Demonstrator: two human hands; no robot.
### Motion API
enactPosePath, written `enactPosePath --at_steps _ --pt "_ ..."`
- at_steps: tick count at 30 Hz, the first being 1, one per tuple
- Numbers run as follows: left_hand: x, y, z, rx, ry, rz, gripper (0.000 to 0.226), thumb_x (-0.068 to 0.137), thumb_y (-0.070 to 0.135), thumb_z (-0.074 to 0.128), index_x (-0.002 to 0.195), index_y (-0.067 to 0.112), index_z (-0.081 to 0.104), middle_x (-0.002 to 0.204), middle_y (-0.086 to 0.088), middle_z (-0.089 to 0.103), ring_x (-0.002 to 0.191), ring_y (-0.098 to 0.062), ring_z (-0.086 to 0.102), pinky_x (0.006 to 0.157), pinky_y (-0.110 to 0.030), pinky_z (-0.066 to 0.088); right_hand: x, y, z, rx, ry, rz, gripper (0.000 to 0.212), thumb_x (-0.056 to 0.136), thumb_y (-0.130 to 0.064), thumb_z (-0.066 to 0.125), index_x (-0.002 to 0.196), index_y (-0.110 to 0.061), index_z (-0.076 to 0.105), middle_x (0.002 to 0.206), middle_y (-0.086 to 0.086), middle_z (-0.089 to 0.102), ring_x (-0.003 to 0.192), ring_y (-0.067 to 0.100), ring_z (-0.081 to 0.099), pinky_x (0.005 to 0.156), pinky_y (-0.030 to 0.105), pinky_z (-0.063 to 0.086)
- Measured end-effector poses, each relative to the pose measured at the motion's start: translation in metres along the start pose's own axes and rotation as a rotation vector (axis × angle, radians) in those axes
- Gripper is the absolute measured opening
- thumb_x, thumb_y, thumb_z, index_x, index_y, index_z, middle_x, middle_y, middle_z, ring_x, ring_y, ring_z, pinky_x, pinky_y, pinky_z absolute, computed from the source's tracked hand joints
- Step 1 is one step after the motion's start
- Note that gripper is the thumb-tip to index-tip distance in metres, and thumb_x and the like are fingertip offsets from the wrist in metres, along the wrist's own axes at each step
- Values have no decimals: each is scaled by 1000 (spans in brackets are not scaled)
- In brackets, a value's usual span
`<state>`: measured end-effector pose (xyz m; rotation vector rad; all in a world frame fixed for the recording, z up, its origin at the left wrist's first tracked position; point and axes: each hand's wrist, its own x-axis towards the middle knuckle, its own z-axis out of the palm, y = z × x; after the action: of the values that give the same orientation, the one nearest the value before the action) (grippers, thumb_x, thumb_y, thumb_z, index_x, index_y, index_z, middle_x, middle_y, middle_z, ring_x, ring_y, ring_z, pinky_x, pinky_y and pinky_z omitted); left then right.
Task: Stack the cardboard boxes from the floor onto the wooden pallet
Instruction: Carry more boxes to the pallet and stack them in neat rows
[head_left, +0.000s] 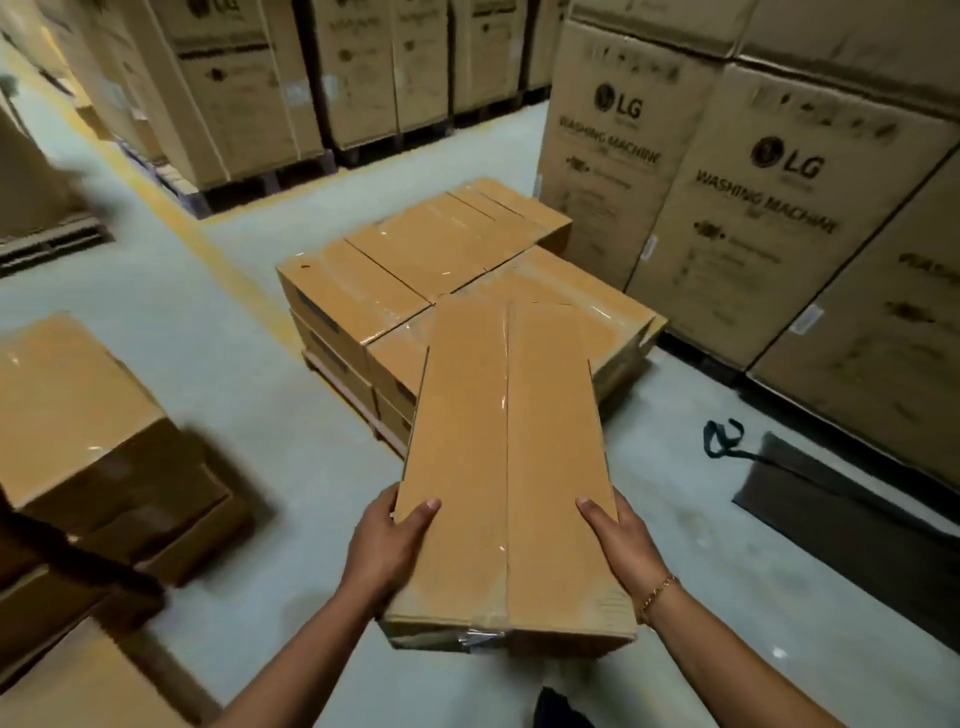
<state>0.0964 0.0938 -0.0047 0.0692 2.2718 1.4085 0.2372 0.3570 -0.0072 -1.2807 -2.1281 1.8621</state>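
Note:
I carry a long taped cardboard box (506, 457) in the air, lengthwise away from me. My left hand (389, 540) grips its left side near the close end, thumb on top. My right hand (615, 540) grips the right side the same way, a gold bracelet on that wrist. Ahead, the wooden pallet (345, 387) stands on the floor with two layers of similar boxes (395, 265) on it. The far end of the carried box hangs over the pallet's near boxes.
More cardboard boxes (88, 415) are stacked on the floor at the left. Tall washing-machine cartons (727, 197) line the right and back. A dark bag with a strap (831, 493) lies on the floor at the right. A yellow floor line (171, 208) runs diagonally at left.

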Motion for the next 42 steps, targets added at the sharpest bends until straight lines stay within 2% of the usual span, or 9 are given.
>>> enactPosePath --at_steps 4,8,11,16,23,27,30,36,42 --pt "41 46 61 32 -85 38 59 83 65 69 130 30 61 125 2 71 107 -19 68 98 -48 55 40 1 -56 29 87 16 55 96 -53 64 145 -32 53 133 -5 66 120 21 64 107 49 51" --pt "85 93 141 80 -142 66 95 73 82 63 147 24 53 142 0 62 125 -24 61 107 -46 50 91 0 -126 58 153 44 62 91 -58 65 146 -33 52 135 -8 65 124 21 61 110 50 48" --pt "111 131 202 81 -195 36 73 88 63 70 145 21 55 142 -1 58 125 -26 59 104 -41 49 130 -7 -183 63 178 70 65 88 -61 66 146 -34 51 135 -8 65 124 20 61 110 51 48" --pt "156 169 285 102 -244 36 65 70 82 67 118 38 69 113 6 70 99 -14 70 89 -47 59 192 -23 -267 37 206 95 57 93 -53 67 144 -31 54 134 -4 66 123 22 61 110 51 48" --pt "237 236 357 83 -268 -13 34 82 63 75 105 39 68 110 6 70 97 -13 70 88 -41 58 294 -59 -323 40 192 137 55 96 -48 65 146 -30 52 135 -1 64 125 26 59 109 52 48" --pt "312 260 400 88 -277 14 68 68 82 69 116 34 71 113 5 73 99 -12 71 91 -44 59 368 -81 -347 38 221 158 53 96 -47 66 144 -27 55 129 0 67 118 25 62 104 52 52" --pt "368 282 434 106 -290 -8 90 62 91 66 127 30 69 121 5 71 107 -14 69 96 -44 57 420 -104 -369 54 249 164 49 99 -39 64 143 -21 55 119 2 69 107 24 65 83 40 57" --pt "447 358 492 146 -321 -2 77 62 83 63 120 33 70 115 3 69 103 -17 68 94 -41 56 512 -152 -422 59 248 160 43 102 -32 59 142 -16 53 108 0 66 94 18 63 64 30 49" --pt "500 398 568 58 -228 -7 70 67 80 64 118 33 71 111 3 69 101 -14 67 94 -41 55 619 -181 -492 -10 186 123 37 101 -35 62 136 -26 57 115 -1 69 101 17 65 74 32 51"
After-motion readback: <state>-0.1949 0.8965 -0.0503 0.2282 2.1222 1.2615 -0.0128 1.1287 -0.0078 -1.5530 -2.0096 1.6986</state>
